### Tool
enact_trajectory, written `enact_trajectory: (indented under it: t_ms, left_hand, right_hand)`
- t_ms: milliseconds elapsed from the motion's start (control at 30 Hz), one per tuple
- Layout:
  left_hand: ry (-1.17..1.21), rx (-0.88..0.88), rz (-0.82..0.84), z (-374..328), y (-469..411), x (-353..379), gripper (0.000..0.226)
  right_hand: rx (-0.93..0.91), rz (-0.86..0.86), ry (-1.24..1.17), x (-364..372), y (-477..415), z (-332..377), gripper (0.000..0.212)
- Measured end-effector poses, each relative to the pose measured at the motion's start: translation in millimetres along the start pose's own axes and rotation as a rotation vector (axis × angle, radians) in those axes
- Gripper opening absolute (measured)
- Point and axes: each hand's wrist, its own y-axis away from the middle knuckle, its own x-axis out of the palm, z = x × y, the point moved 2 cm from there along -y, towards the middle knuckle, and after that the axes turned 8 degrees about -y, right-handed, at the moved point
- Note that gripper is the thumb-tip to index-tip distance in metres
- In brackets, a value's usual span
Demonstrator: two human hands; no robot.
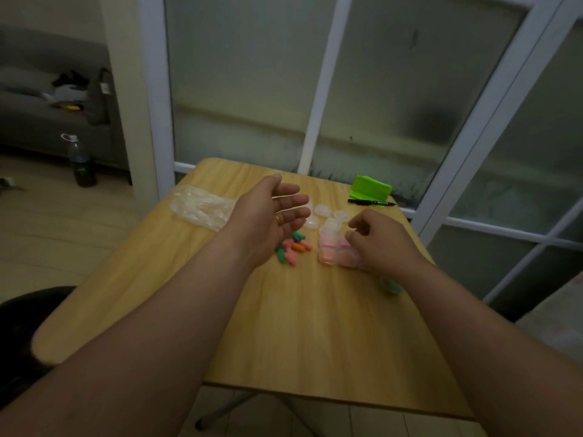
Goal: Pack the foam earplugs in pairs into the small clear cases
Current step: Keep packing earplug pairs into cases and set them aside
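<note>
Left hand (277, 212) open, palm up, empty, above loose earplugs (291, 247) mid-surface; right hand (378, 241) curled over filled cases (337, 253), grip contents unclear; empty cases (325, 216) toward far edge

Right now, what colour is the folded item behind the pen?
Bright green, clearest in the head view.

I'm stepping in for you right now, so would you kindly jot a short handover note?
Left hand: open, palm up, empty, above the loose earplugs.
Right hand: fingers curled at the filled cases; whether it grips one is unclear.
Empty cases lie behind, near the plastic bag.
Done: a few cases hold pink plugs.
Left: pair the loose plugs into the empty cases.
</note>
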Motion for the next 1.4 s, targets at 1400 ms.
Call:
enact_trajectory:
  t_ms: [1400]
  left_hand:
    - [-0.728,0.307,0.241,10.7,54.4,-1.7,0.022]
  right_hand:
    - [0.389,0.151,-1.217,12.6,72.1,67.1,0.020]
